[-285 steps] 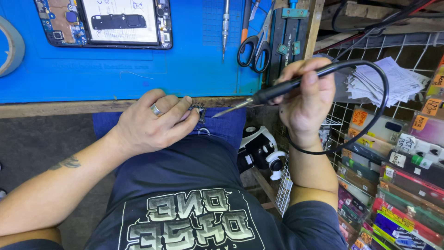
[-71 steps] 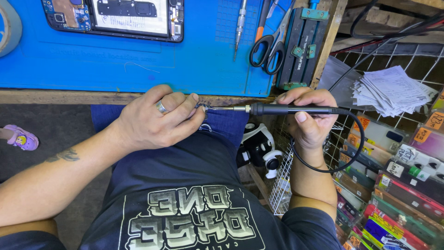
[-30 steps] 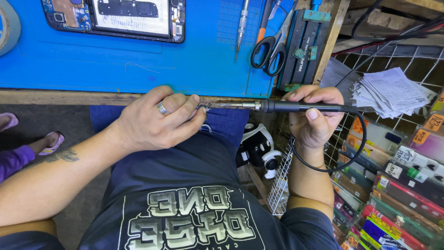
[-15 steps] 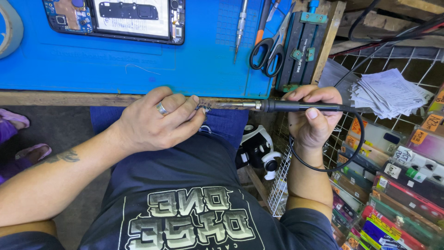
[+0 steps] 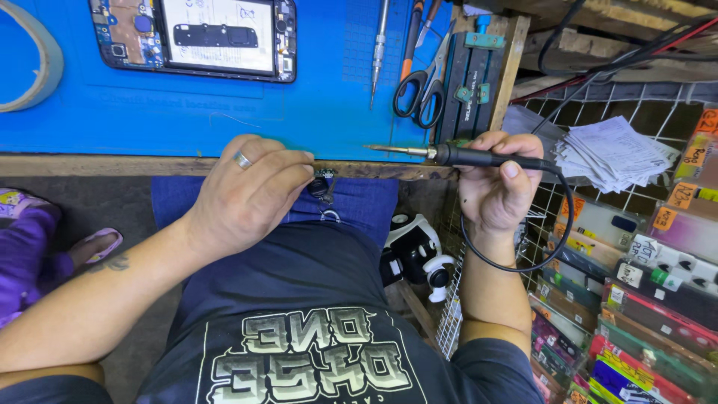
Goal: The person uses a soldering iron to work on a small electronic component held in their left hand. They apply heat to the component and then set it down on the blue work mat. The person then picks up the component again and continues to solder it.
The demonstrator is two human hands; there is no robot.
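My left hand (image 5: 250,191), with a ring on one finger, pinches a small dark part (image 5: 320,185) just below the wooden front edge of the bench. My right hand (image 5: 497,183) grips a black soldering iron (image 5: 464,155) held level, its metal tip pointing left and stopping a short way to the right of the part. The iron's black cable loops down under my right wrist.
A blue mat (image 5: 187,112) covers the bench, carrying an opened phone (image 5: 194,37), a tape roll (image 5: 34,67), scissors (image 5: 419,90), a screwdriver and a dark jig. At right: a wire rack, a paper stack (image 5: 613,153), coloured packages. Another person's foot and purple clothing show at left.
My right hand has drawn the iron to the right, so its tip now stands apart from the part in my left fingers. The left hand stays put.
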